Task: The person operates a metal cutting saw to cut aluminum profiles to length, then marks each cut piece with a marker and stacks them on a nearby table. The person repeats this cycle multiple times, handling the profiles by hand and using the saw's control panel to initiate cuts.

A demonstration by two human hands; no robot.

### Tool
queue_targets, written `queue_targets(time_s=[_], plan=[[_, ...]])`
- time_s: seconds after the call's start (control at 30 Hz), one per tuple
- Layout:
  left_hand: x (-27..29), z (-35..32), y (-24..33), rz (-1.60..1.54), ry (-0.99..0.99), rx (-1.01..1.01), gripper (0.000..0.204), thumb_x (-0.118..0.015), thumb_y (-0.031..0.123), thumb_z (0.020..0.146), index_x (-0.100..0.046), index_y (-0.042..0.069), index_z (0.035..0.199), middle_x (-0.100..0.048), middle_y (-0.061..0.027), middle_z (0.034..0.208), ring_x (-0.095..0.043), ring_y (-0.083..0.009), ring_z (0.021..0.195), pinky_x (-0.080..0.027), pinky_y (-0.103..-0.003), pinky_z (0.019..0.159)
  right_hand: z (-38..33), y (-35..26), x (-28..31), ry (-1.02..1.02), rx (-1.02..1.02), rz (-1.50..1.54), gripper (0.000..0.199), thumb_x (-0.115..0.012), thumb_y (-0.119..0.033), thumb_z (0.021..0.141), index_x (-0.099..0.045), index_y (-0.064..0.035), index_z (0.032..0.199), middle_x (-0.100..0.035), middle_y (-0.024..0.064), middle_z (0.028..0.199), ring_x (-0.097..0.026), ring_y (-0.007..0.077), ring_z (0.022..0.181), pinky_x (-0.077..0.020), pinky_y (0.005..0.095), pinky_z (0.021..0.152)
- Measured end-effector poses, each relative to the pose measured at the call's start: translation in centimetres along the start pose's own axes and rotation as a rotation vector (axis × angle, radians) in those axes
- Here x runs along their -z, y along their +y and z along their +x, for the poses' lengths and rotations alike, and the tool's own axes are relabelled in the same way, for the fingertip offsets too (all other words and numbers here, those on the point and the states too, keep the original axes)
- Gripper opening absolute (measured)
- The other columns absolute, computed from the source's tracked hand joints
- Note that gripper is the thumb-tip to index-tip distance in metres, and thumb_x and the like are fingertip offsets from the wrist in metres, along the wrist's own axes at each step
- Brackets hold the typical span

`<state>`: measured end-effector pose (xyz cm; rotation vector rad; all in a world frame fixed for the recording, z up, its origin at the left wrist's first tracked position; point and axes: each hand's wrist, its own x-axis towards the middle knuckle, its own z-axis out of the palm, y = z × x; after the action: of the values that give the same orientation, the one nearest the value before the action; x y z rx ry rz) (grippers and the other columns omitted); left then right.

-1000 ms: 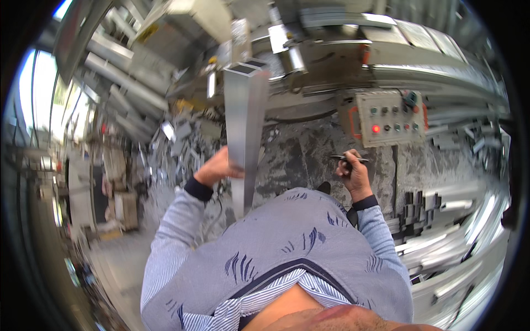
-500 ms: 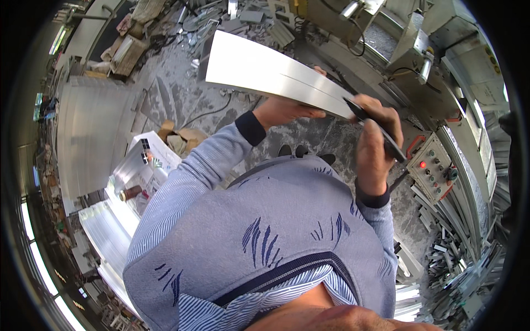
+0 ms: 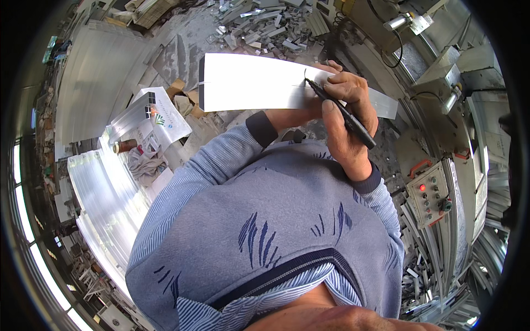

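Observation:
A flat, bright silver metal profile (image 3: 248,85) is held out before my chest, its dark end face toward the left. My left hand (image 3: 293,117) grips it from beneath, with most of its fingers hidden behind the piece; a few fingertips show at the far edge. In my right hand (image 3: 353,94), pinched between thumb and fingers, is a black marker pen (image 3: 356,126). Its tip is at the profile's face, where a short dark curved line (image 3: 305,73) shows just above it.
To the right stands a control box (image 3: 429,194) with a lit red button, beside machinery (image 3: 436,77). Metal offcuts (image 3: 265,25) litter the floor ahead. Long profiles (image 3: 102,182) are stacked at left, near a white printed sheet (image 3: 168,118) and a brown roll (image 3: 125,145).
The profile has levelled out and come lower. My right hand has moved left along it, bringing the marker's tip inward from the right end; a dark line now shows there.

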<state>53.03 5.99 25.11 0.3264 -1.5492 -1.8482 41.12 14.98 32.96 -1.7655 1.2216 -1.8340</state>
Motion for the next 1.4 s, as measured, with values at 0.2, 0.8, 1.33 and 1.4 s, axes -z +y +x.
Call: queue_targets(time_s=[0.2,0.8,1.33,1.4], plan=[[-0.3,0.0,-0.7,0.259,-0.019,0.014,0.06,-0.089,0.011,0.086,-0.059,0.01,0.138,-0.062,-0.0067,0.137,-0.059,-0.0222,0.134,-0.046,-0.041,0.121,-0.4,0.5,1.8,-0.04,-0.023,0.113,0.017,-0.066,-0.004,0.094,-0.069,0.0033,0.11,-0.068,0.0129,0.111,-0.063,0.0237,0.111,-0.0452,0.0522,0.115],[-3.9,0.4,-1.5,0.494,0.125,-0.192,0.043,-0.082,0.014,0.094,-0.062,0.006,0.131,-0.066,-0.0086,0.134,-0.057,-0.026,0.138,-0.047,-0.042,0.118,-1.3,1.0,6.4,-0.041,-0.272,0.249,0.011,-0.068,0.0,0.086,-0.066,0.0023,0.097,-0.07,0.0117,0.099,-0.069,0.0217,0.097,-0.0544,0.0411,0.101],[-3.7,-0.8,-2.1,0.733,0.096,-0.205,0.064,-0.087,0.028,0.088,-0.058,0.007,0.14,-0.057,-0.0104,0.141,-0.054,-0.0283,0.136,-0.041,-0.043,0.119,-3.0,1.1,6.5,-0.049,-0.264,0.255,0.015,-0.071,-0.004,0.087,-0.068,0.0018,0.099,-0.068,0.0106,0.098,-0.065,0.0171,0.087,-0.0533,0.0307,0.081],[-3.6,-0.9,-2.1,0.786,0.094,-0.182,0.075,-0.089,0.033,0.085,-0.054,0.007,0.146,-0.057,-0.0104,0.143,-0.053,-0.0299,0.138,-0.041,-0.045,0.119,-3.2,1.3,6.4,-0.012,-0.33,0.286,0.014,-0.071,-0.005,0.087,-0.068,0.0022,0.1,-0.068,0.0107,0.099,-0.064,0.0161,0.086,-0.0535,0.0305,0.08]])
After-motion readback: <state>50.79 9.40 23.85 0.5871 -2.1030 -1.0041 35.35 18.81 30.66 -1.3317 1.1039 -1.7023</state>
